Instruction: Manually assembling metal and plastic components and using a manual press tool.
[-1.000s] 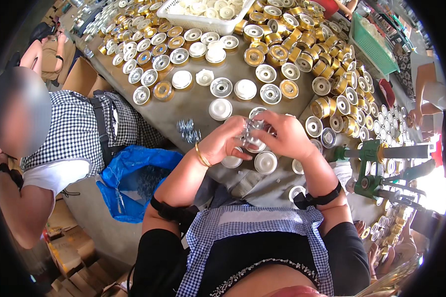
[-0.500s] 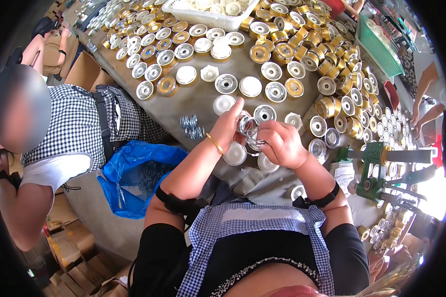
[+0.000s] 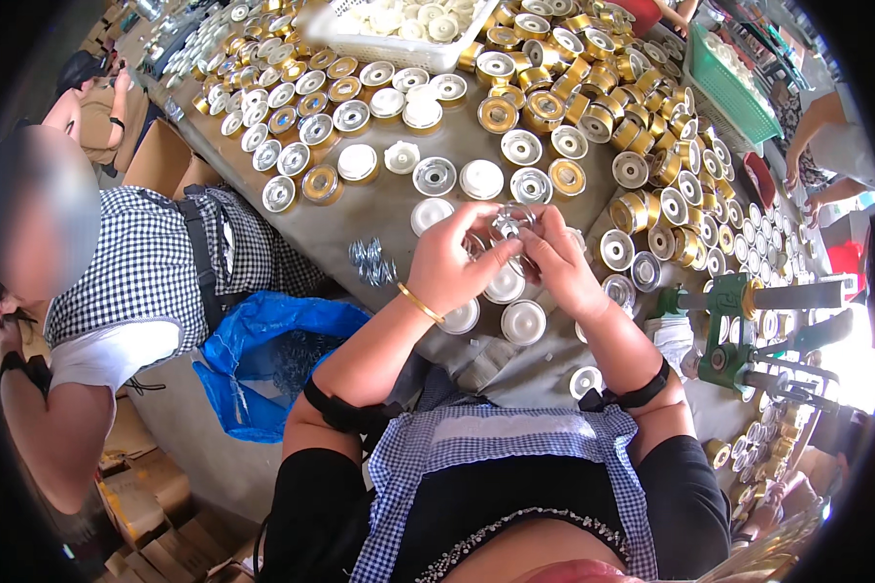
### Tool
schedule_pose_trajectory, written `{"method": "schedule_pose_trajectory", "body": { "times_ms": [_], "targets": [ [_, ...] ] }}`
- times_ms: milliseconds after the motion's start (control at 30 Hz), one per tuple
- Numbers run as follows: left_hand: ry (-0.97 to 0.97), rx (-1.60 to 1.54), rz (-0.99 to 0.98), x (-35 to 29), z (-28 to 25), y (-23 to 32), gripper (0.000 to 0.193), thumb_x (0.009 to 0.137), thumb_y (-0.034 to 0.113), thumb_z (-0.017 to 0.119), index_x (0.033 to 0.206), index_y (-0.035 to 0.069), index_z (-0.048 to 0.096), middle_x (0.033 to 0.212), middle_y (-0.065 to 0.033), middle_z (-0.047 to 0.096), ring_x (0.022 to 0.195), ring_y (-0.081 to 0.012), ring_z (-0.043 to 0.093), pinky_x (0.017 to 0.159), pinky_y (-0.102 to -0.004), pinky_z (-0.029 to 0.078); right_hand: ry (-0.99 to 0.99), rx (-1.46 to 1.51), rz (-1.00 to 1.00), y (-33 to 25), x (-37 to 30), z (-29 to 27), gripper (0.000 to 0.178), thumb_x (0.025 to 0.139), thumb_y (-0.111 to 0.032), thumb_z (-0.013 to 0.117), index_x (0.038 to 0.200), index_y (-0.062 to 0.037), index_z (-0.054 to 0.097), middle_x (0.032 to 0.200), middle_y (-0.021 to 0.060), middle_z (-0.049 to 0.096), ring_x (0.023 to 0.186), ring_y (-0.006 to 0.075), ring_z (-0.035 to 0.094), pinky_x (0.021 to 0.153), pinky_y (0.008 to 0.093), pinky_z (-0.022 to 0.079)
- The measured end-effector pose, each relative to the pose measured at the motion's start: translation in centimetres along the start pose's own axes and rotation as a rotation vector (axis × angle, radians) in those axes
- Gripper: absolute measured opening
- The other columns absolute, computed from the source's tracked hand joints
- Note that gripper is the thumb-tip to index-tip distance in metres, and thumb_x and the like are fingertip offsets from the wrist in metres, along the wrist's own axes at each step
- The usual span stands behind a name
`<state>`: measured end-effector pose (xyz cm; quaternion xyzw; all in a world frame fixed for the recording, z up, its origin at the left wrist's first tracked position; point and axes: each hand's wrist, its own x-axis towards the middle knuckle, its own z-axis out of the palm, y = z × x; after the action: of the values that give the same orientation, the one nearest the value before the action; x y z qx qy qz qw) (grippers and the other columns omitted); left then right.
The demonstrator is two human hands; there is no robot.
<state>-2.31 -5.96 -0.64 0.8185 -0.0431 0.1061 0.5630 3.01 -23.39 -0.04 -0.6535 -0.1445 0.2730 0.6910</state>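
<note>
In front of my chest, my left hand and my right hand meet over the table. Between their fingers and thumbs they grip a shiny, clear-looking round part. Both thumbs press toward its near side, and the fingers hide much of its rim. White round caps lie on the table just below my hands. To the left of my left wrist is a small cluster of metal coil springs. A silver-centred round part sits beyond my fingertips.
Gold and silver round parts crowd the table's far side. Behind stand a white basket and a green basket of white pieces. A green hand press stands right. A blue bag and a seated co-worker are left.
My right hand has moved from pinching above a coiled-looking metal piece to gripping the round part's right side. My left hand has turned inward, its thumb now against the part.
</note>
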Motion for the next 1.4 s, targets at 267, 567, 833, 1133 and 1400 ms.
{"method": "schedule_pose_trajectory", "body": {
  "times_ms": [267,567,833,1133,1400],
  "targets": [
    [0.075,0.146,-0.043,-0.2,-1.0,-1.3,0.025,0.095,0.019,0.051,0.111,-0.001,0.054,0.081,-0.0103,0.061,0.069,-0.0176,0.062,0.063,-0.0316,0.048,0.114,-0.526,-0.432,0.4,1.2,1.4,0.047,0.081,-0.012,0.075,0.117,-0.0017,0.047,0.088,0.009,0.062,0.069,0.0145,0.057,0.061,0.0275,0.047],
    [0.098,-0.413,-0.594,1.5,0.9,-4.6,0.02,0.091,0.02,0.044,0.081,0.008,0.057,0.069,-0.0044,0.055,0.061,-0.0213,0.057,0.053,-0.0385,0.046,0.111,-0.663,-0.371,-0.9,-0.2,-1.3,0.038,0.067,-0.003,0.071,0.103,-0.0058,0.061,0.1,0.0142,0.062,0.1,0.0362,0.059,0.089,0.0419,0.048],
    [0.162,-0.573,-0.503,-0.2,0.7,-1.4,0.038,0.097,0.041,0.038,0.102,0.008,0.056,0.082,-0.003,0.057,0.067,-0.0141,0.058,0.056,-0.0285,0.047,-0.083,-0.957,-0.803,-1.3,-1.0,0.4,0.035,0.075,-0.006,0.059,0.108,-0.0021,0.05,0.104,0.0157,0.05,0.091,0.0348,0.056,0.074,0.0445,0.051],
    [0.224,-0.154,-0.063,0.8,-0.2,-3.8,0.046,0.104,0.037,0.03,0.113,-0.002,0.05,0.106,-0.0133,0.054,0.096,-0.0245,0.052,0.088,-0.0368,0.042,-0.23,0.23,-0.053,0.4,0.2,-0.6,0.043,0.097,-0.031,0.059,0.126,-0.0022,0.046,0.115,0.0086,0.055,0.089,0.0159,0.065,0.079,0.0308,0.058],
    [0.364,0.278,0.208,-0.5,-0.6,-2.3,0.042,0.104,0.029,0.028,0.113,-0.003,0.052,0.107,-0.0189,0.056,0.095,-0.0302,0.056,0.083,-0.0407,0.044,-0.18,0.389,0.126,0.1,-0.8,0.8,0.043,0.094,-0.027,0.064,0.122,0.0004,0.048,0.106,0.0072,0.058,0.085,0.0134,0.065,0.075,0.0266,0.058]
  ]
}}
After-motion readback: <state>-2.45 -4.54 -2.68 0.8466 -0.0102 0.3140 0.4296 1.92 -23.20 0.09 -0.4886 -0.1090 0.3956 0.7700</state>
